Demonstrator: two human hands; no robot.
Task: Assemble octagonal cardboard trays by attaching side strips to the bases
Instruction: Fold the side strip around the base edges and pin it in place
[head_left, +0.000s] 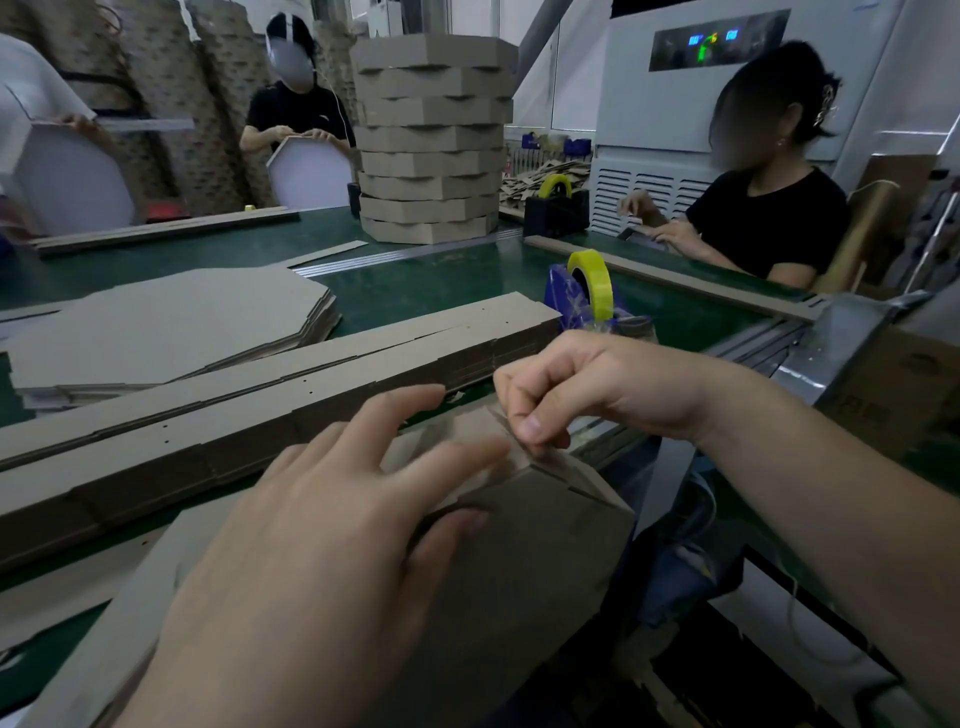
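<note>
An octagonal cardboard tray (530, 561) stands tilted against the table's near edge, its brown outer face toward me. My left hand (322, 530) lies flat on that face, fingers spread, thumb against the side strip. My right hand (582, 389) curls its fingers over the tray's upper corner, pinching what looks like a clear piece of tape (540, 452) at the strip's seam. Long side strips (249, 410) lie stacked behind the tray. Flat octagonal bases (171, 327) are piled to the left.
A blue tape dispenser with yellow tape (587, 296) stands just beyond my right hand. A tall stack of finished trays (431, 140) rises mid-table, with a second dispenser (556, 208) beside it. Three other people work around the green table (415, 291).
</note>
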